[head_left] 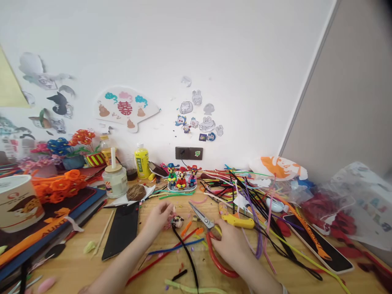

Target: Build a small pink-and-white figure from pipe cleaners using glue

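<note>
My left hand is closed, fingertips pinched on a small pink, white and black pipe-cleaner piece low over the table. A long black pipe cleaner trails from that piece toward me. My right hand is closed at the red-handled scissors; its fingers partly cover one handle loop. Their blades point away and to the left, slightly apart. Just beyond my right hand lies a yellow-handled tool. Red and blue pipe cleaners lie between my forearms.
Three colourful figures stand on a small tray at the back. Pipe cleaners pile up at the right, near a phone. At the left are a black phone, a candle jar, a yellow bottle and a paper cup.
</note>
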`<control>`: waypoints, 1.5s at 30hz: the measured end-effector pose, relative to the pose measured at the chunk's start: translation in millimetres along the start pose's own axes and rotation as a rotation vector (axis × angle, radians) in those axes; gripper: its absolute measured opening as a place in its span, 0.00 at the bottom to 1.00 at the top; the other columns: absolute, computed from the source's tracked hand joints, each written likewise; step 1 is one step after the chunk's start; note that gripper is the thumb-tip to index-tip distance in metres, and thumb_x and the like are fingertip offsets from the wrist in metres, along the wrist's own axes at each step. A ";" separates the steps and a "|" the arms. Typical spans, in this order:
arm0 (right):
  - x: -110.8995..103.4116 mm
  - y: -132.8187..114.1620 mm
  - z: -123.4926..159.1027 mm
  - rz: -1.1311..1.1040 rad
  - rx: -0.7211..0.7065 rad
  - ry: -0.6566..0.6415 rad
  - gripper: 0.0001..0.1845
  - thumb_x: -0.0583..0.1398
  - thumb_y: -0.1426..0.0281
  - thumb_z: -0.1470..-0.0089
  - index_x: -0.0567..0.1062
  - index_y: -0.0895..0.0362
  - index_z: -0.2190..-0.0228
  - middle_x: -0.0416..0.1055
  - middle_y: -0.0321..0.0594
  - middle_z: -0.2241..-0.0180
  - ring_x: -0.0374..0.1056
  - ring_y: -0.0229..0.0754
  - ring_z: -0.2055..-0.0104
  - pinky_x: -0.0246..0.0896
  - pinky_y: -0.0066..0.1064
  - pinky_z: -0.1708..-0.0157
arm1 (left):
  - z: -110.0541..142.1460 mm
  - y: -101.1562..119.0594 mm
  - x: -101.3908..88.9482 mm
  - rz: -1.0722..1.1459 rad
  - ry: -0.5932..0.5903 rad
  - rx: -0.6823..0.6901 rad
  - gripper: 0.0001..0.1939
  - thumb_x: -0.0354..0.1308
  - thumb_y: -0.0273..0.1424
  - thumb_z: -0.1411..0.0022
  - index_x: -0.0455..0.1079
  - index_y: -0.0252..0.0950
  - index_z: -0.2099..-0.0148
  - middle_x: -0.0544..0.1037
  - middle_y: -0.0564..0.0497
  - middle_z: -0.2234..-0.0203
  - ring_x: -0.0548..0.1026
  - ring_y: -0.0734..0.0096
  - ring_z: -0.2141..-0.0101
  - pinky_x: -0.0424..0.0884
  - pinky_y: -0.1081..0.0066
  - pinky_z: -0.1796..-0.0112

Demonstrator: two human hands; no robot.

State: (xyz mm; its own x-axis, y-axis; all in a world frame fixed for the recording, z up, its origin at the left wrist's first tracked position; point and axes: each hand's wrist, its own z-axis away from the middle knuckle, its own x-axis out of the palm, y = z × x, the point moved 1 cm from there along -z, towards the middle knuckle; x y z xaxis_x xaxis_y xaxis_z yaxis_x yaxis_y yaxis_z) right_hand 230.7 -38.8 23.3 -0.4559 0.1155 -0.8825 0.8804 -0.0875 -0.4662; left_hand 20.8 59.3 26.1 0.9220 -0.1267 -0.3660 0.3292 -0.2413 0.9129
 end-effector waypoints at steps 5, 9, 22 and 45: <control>12.9 -9.5 6.3 -0.019 -0.145 -0.002 0.20 0.58 0.69 0.55 0.70 0.54 0.57 0.72 0.44 0.61 0.68 0.47 0.59 0.58 0.30 0.63 | 5.9 -16.7 -1.8 -0.080 -0.206 0.088 0.15 0.50 0.40 0.48 0.64 0.36 0.79 0.73 0.52 0.80 0.70 0.67 0.73 0.65 0.70 0.67; 9.7 -16.1 9.9 0.058 -0.243 0.042 0.16 0.55 0.67 0.50 0.71 0.54 0.58 0.72 0.43 0.63 0.67 0.46 0.60 0.57 0.31 0.63 | 8.5 -17.3 -0.4 -0.183 -0.337 0.179 0.13 0.52 0.36 0.47 0.66 0.35 0.79 0.74 0.51 0.76 0.69 0.68 0.70 0.63 0.70 0.64; -13.2 60.3 -34.4 0.480 -0.124 0.101 0.21 0.52 0.84 0.61 0.72 0.60 0.64 0.67 0.47 0.62 0.63 0.47 0.60 0.52 0.32 0.63 | 24.5 -7.8 -1.6 0.558 -0.322 -0.262 0.11 0.59 0.37 0.49 0.66 0.34 0.73 0.73 0.53 0.77 0.68 0.78 0.79 0.66 0.75 0.72; -9.3 9.4 5.5 -0.436 -0.424 0.187 0.19 0.54 0.52 0.53 0.70 0.56 0.75 0.68 0.39 0.76 0.63 0.42 0.75 0.58 0.31 0.75 | 41.7 16.7 16.4 0.344 -0.129 -0.134 0.18 0.57 0.46 0.52 0.68 0.34 0.73 0.76 0.48 0.68 0.69 0.60 0.58 0.64 0.67 0.57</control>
State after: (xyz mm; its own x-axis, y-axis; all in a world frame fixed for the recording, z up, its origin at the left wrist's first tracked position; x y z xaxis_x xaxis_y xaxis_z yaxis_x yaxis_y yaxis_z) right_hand 242.5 -46.2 26.7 -0.7872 0.2267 -0.5735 0.6120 0.4017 -0.6812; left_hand 32.9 13.1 27.8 0.9527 -0.3003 -0.0460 0.0366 -0.0369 0.9986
